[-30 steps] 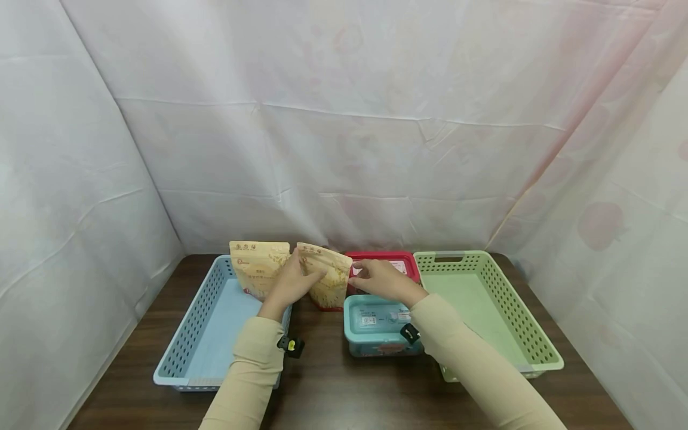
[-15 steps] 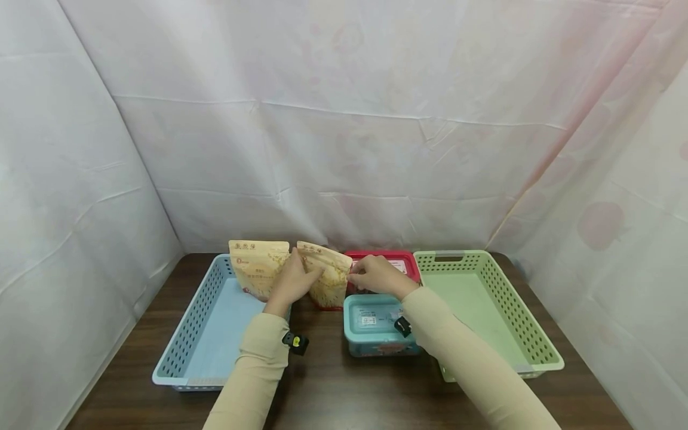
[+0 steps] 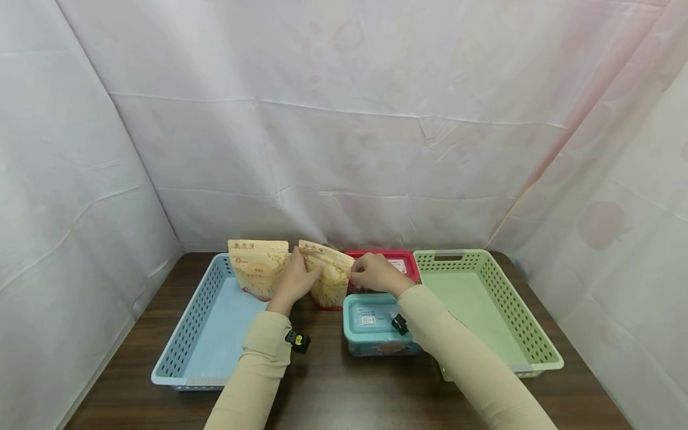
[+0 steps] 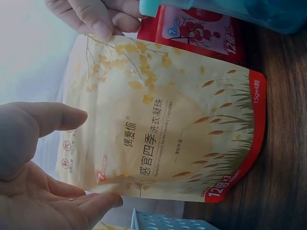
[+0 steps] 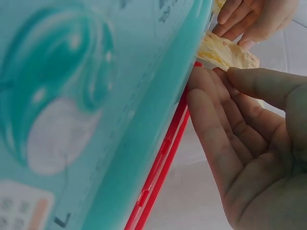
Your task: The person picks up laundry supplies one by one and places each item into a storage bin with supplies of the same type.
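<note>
The right grip [image 3: 373, 272] pinches one side edge of the bag [image 3: 332, 286] between thumb and fingers. The left grip [image 3: 294, 279] is relaxed, its fairly straight fingers at the opposite edge and its thumb in front of the printed face. The bag is upright, its top slanting down to the right, between the blue basket [image 3: 215, 340] and the red box [image 3: 408, 260]; whether its base touches the desk [image 3: 333, 388] is unclear. Another bag [image 3: 257, 272] stands at the blue basket's far right corner. The teal box [image 3: 371, 345] sits before the red one, the green basket [image 3: 484, 304] beyond.
</note>
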